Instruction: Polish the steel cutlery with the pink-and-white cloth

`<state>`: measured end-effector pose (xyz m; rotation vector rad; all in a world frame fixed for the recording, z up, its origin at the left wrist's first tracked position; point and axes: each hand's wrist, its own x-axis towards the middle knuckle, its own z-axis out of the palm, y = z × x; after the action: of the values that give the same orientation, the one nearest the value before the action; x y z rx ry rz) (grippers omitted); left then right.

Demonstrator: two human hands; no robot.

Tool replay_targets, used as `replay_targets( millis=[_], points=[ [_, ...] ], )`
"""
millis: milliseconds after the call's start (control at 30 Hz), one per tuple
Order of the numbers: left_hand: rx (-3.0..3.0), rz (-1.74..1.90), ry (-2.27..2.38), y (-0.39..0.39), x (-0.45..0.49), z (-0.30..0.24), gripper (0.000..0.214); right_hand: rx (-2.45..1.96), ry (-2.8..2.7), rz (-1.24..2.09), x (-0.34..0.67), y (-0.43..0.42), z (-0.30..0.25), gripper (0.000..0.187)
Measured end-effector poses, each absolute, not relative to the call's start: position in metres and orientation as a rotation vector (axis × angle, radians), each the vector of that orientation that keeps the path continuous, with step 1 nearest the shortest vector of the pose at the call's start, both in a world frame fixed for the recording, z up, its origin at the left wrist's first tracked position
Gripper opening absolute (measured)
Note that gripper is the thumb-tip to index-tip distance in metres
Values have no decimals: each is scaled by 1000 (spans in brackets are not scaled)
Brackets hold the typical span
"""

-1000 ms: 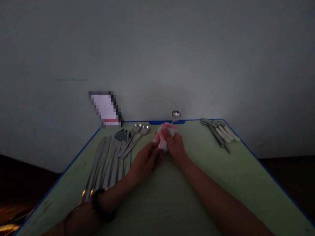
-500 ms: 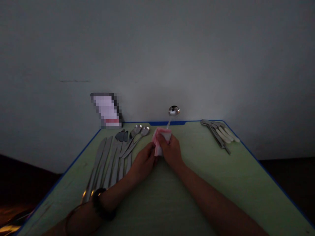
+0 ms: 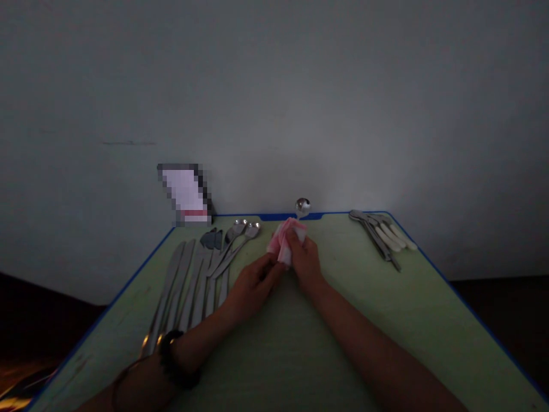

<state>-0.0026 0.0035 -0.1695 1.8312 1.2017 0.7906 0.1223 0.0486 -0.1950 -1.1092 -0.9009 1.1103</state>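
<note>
A shiny metal spoon (image 3: pixel 302 206) points away from me, its round bowl up near the far table edge. Most of its handle is hidden in a pink and white cloth (image 3: pixel 284 240). My right hand (image 3: pixel 306 260) is closed around the cloth, thumb on top, with the spoon's handle running through it. Just below and to the left, my left hand (image 3: pixel 257 283) is closed at the lower end of the handle, against the cloth; its fingertips are partly hidden.
Several table knives (image 3: pixel 171 280) and a few spoons (image 3: pixel 253 230) lie on the left of the green table (image 3: pixel 274 355). More cutlery, some with white handles (image 3: pixel 390 236), lies at the right. A blurred device (image 3: pixel 186 191) leans on the wall (image 3: pixel 274 103) behind.
The spoon's bowl has come down closer to the cloth and turned, and less handle shows. The cloth and my right hand have moved slightly up and right; my left hand followed.
</note>
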Motion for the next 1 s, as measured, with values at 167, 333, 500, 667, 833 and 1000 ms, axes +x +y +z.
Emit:
replay_targets(
  millis=[167, 333, 500, 667, 833, 1000],
  points=[
    [2010, 636, 1198, -3, -1, -167, 23, -687, -474, 1485, 136, 66, -191, 30],
    [2005, 599, 1145, -6, -2, -168, 21, -543, -408, 1577, 142, 71, -190, 25],
    [1765, 657, 930, -6, -3, -170, 25, -537, -470, 1582, 141, 70, -194, 24],
    [1737, 794, 1011, -2, -3, -175, 46, -554, -571, 1519, 138, 70, -196, 23],
    [1890, 779, 1202, 0, -3, -168, 44, -614, -498, 1466, 140, 73, -197, 32],
    [1966, 795, 1181, 1, -4, -167, 42, -631, -450, 1408, 142, 73, -194, 45]
  ],
)
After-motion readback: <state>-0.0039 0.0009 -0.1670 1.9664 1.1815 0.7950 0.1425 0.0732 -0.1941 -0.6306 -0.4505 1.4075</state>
